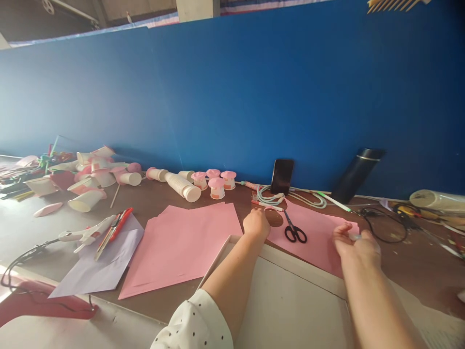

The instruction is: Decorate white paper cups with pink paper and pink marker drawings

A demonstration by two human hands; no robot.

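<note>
Scissors (291,225) on a pink sheet (318,236), between left hand (256,224) and right hand (359,246).
Whether either hand pinches anything, I cannot tell; phone (282,176) and flask (356,175) stand behind.

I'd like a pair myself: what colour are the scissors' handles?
The handles are black, best seen in the head view.

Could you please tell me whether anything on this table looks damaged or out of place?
Paper cups at the left lie jumbled, many on their sides, unlike the four pink-topped cups grouped together. The pink sheet beneath the scissors has a round hole through it.
</note>
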